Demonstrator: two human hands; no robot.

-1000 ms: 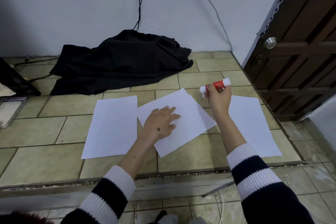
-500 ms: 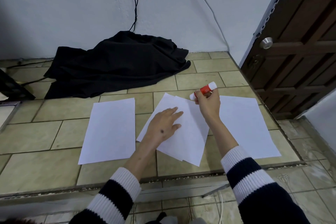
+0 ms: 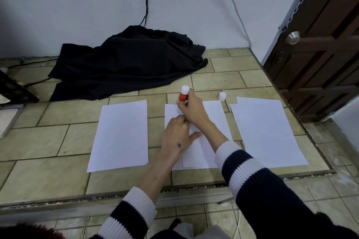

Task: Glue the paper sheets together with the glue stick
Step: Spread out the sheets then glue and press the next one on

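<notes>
Both hands busy: right (image 3: 191, 108) grips upright glue stick (image 3: 184, 94); left (image 3: 177, 137) flattens paper (image 3: 213, 114).

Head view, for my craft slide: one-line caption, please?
Right hand holds the glue stick on the middle sheet while the left hand steadies it.

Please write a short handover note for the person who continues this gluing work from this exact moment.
Right hand: grips the glue stick, tip down on the middle sheets near their far edge.
Left hand: flat, holding those sheets down.
The cap stands on the tiles beyond them. One pile lies left, another pile right.
Done: stick uncapped, gluing apparently begun.
Left: finish spreading glue, press sheets together, recap.
</notes>
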